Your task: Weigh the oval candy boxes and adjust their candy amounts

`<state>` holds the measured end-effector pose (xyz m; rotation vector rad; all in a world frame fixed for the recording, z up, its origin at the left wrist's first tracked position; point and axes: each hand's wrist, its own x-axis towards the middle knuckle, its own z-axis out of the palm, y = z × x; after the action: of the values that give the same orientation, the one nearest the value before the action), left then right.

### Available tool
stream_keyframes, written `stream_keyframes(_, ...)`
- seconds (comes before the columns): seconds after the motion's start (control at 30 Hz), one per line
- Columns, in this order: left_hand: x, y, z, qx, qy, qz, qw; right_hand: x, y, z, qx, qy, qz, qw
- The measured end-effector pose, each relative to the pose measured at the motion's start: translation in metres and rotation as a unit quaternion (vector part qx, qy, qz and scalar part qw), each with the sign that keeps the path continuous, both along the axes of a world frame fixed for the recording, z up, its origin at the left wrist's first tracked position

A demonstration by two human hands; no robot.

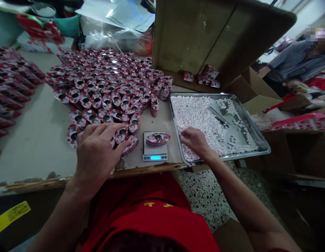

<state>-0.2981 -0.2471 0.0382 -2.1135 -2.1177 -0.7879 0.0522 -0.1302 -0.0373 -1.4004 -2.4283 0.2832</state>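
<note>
Beside my left hand (99, 148) stand many small red-and-white printed packs (107, 101) with dark round openings on top; its fingers are apart and rest over the nearest ones. One pack (158, 138) lies on a small digital scale (155, 150), whose display glows blue. My right hand (194, 140) reaches into the left part of a metal tray (263, 144) with small whitish pieces (191, 112) spread in it. The fingers of that hand are curled together at the pieces, and what they hold is too small to make out. A flat metal tool (218, 116) lies in the tray.
A large open cardboard box (191, 35) stands behind the tray, with a few packs (209, 74) at its bottom. More packs (12, 87) stand at the far left of the table (33, 140). A teal container (70, 27) is at the back; a person (290, 59) is at the right.
</note>
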Motion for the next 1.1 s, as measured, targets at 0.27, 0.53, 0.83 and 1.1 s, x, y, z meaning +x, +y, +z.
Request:
stream_keyframes(0.27, -0.010, -0.012, -0.010, 0.005, 0.033, 0.006, 0.999, 0.008, -0.003, 0.018, -0.062, 0.171, -0.040, 0.982)
stream_keyframes(0.53, 0.012, -0.003, 0.000, -0.009, 0.024, -0.013, 1.000, -0.068, -0.028, 0.071, 0.028, 0.067, 0.114, 0.991)
stream_keyframes(0.83, 0.020, 0.002, 0.004, -0.041, 0.045, -0.041, 0.997, 0.016, -0.016, 0.058, 0.122, 0.170, -0.100, 0.973)
stream_keyframes(1.1, 0.065, 0.021, 0.010, -0.090, 0.086, -0.100, 0.987, 0.030, 0.021, 0.017, 0.162, 0.142, -0.076, 0.974)
